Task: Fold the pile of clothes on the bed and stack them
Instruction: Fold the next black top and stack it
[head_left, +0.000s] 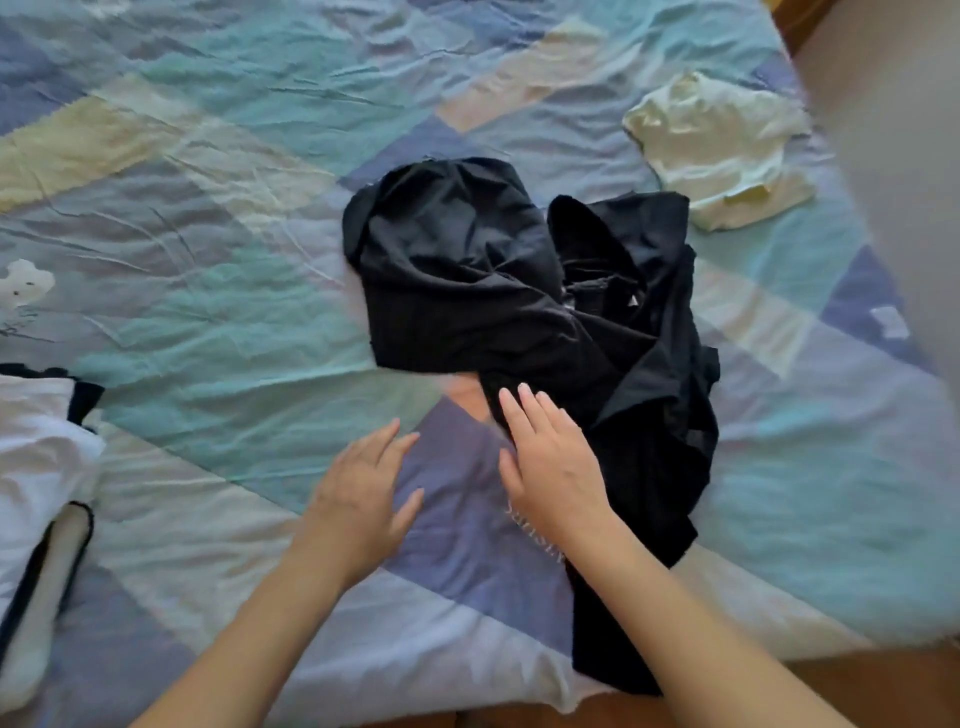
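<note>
On the bedspread (218, 322), partly hidden embroidered lettering (535, 535) stays illegible beside the right hand (550, 467).

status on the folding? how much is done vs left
Done: apparently only the white garment lying flat at the left edge. In hand: right hand rests on the crumpled black clothes; left hand is open over the bedspread. Left: black clothes and the rumpled cream garment.
</note>
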